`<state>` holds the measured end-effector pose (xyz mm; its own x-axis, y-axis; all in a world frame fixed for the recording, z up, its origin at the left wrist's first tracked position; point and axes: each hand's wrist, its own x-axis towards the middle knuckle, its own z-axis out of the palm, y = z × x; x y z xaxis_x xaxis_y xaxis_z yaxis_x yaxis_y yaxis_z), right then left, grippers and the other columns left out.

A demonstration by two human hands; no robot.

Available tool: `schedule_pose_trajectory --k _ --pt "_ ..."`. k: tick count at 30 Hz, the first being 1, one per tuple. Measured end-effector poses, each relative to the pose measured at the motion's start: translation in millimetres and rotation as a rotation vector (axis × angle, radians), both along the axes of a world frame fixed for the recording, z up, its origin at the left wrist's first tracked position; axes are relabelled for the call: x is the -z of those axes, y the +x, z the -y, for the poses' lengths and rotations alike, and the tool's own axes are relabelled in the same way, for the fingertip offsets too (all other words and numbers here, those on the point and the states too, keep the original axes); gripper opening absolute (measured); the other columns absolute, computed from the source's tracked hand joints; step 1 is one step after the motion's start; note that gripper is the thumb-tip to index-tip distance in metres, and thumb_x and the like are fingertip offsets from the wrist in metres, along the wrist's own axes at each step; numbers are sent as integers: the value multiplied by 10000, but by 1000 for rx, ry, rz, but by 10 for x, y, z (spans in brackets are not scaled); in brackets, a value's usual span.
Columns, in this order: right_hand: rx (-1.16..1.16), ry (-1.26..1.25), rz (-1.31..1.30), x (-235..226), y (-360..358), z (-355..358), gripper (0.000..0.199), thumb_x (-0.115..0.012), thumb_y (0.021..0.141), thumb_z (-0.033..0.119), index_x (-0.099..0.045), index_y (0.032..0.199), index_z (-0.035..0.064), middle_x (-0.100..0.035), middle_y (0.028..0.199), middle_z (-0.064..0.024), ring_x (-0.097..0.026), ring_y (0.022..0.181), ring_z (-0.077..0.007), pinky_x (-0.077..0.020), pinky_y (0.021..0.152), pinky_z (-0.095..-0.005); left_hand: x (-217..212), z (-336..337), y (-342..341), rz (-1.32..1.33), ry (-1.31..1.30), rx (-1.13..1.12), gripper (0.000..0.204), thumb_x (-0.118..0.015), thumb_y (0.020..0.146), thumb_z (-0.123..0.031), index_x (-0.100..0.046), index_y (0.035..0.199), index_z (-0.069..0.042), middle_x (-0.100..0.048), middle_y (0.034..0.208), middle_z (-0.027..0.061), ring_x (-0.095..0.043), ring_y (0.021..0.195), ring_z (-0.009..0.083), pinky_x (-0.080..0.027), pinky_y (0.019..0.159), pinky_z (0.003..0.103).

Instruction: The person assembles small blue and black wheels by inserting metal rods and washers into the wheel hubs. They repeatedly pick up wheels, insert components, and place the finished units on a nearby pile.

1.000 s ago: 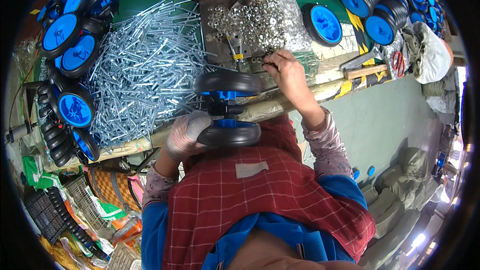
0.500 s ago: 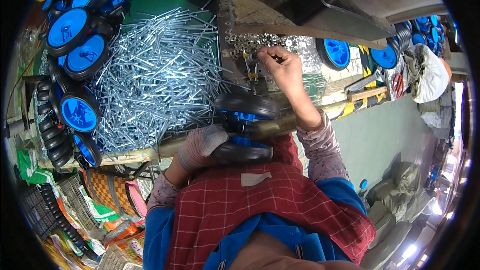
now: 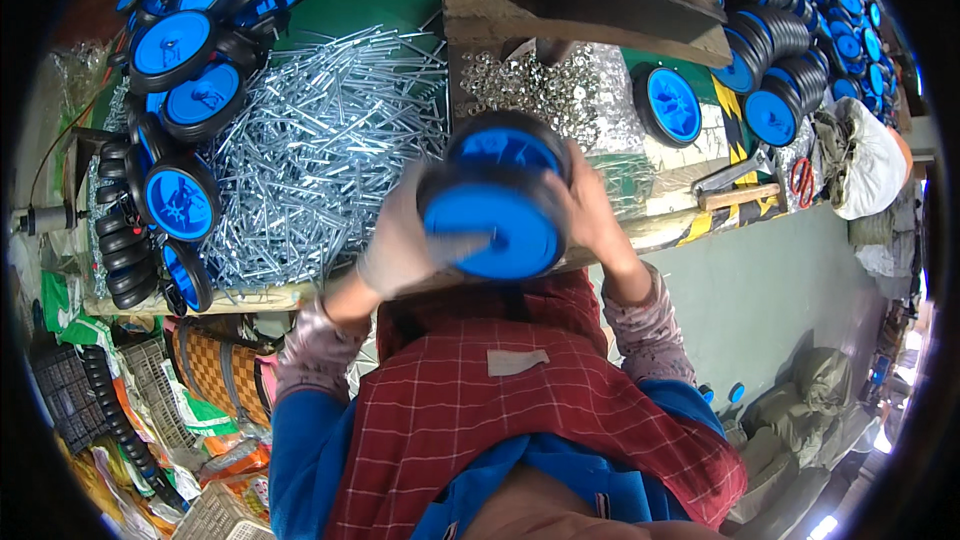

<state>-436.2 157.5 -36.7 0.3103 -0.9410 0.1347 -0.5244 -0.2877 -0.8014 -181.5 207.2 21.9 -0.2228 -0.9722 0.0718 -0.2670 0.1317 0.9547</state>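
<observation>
A pair of joined caster wheels (image 3: 520,230) with blue hubs and black tyres is held up in front of my apron, tilted so a blue hub face shows. My left hand (image 3: 398,240), in a pale glove, grips it from the left, with its fingers reaching across the hub and blurred by motion. Bare, my right hand (image 3: 590,202) closes on the tyres from the right. Just beyond, small metal nuts or washers (image 3: 530,85) lie heaped on the bench. To the left spreads a big pile of long steel bolts (image 3: 320,155).
Blue-hubbed wheels (image 3: 172,45) are stacked at the bench's left, with more at the far right. A metal machine part (image 3: 620,0) overhangs the back. On the right lie a single wheel (image 3: 672,105), a wooden-handled hammer (image 3: 738,197), red scissors (image 3: 801,180) and a white sack (image 3: 868,160).
The wheel pair has risen from my lap to over the bench edge and turned hub-up. My right hand has left the small fixture by the nuts and now grips the wheels too.
</observation>
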Motion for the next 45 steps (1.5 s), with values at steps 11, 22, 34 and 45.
schedule_pose_trajectory --k 11,22,34,45 --pt "175 555 896 310 198 557 307 -423 997 252 -518 1175 21 -652 956 -117 -665 669 -180 -526 376 -270 -105 1234 -154 159 -100 86 528 -598 940 -354 -503 1284 35 -614 1149 215 -595 1058 273 -461 921 338" --pt "158 542 736 264 106 561 273 -472 988 218 -529 1163 17 -656 940 -102 -642 622 -186 -500 449 -274 -226 1160 -175 -230 298 94 647 -720 696 50 -514 1300 -58 -583 1189 131 -592 1074 266 -489 927 331" --pt "-266 -685 148 -409 -11 -254 312 -686 767 78 -634 1068 13 -617 1233 -161 -560 1209 -389 -486 982 -469 616 -161 284 -19 -70 268 425 -730 844 -92 -562 1234 -80 -590 1238 98 -565 1155 213 -453 984 326" --pt "-342 -772 185 -401 4 -296 304 -686 771 66 -628 1063 6 -614 1231 -179 -542 1231 -392 -468 1002 -501 436 -265 276 -35 -82 309 479 -732 841 -92 -545 1282 -66 -570 1307 119 -571 1155 227 -448 1003 344"
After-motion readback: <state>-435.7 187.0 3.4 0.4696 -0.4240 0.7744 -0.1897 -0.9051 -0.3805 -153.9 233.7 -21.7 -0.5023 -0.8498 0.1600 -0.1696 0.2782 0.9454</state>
